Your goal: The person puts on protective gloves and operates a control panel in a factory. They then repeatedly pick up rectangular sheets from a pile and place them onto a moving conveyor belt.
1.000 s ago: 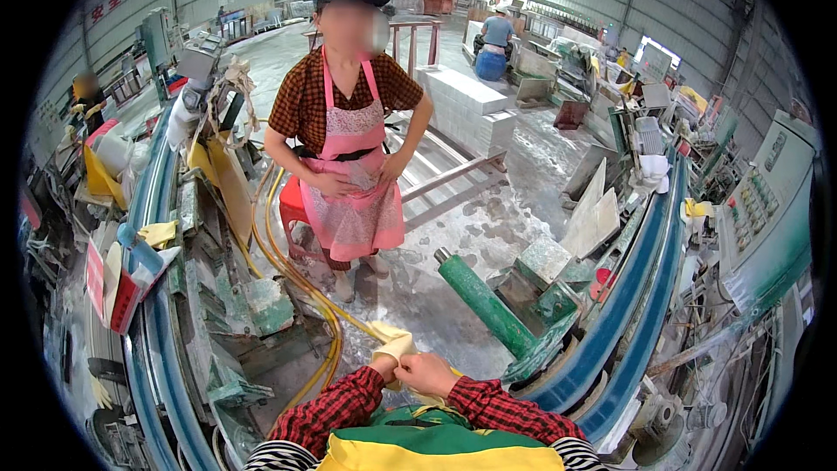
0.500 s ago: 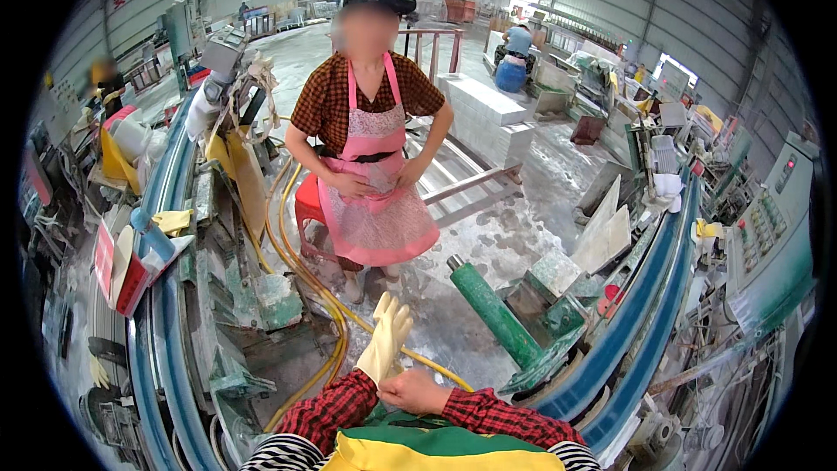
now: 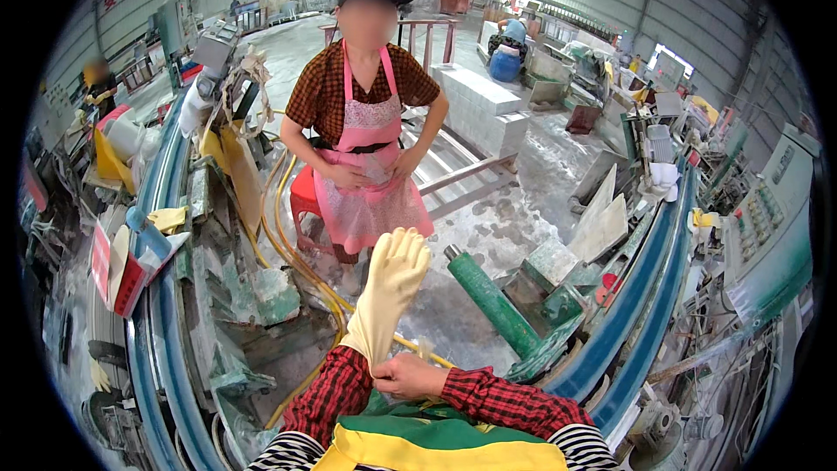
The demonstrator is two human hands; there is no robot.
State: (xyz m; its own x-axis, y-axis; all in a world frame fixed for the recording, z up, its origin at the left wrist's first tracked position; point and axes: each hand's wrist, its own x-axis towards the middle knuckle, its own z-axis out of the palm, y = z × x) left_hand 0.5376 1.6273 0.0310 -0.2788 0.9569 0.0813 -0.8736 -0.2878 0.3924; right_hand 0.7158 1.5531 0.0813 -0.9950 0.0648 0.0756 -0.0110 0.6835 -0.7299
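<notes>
The glove point(image 3: 388, 292) is cream and sits in the middle of the frame, low down. It is on the left hand point(image 3: 394, 270), which points up with its fingers straight and close together. The right hand point(image 3: 410, 375) is just under it, pinching the glove's cuff at the wrist. Both arms wear red check sleeves. Above the glove, a person in a pink apron point(image 3: 370, 174) stands on the wet floor point(image 3: 506, 227). A green roller point(image 3: 488, 301) lies to the right. Yellow hoses point(image 3: 296, 253) run on the left.
</notes>
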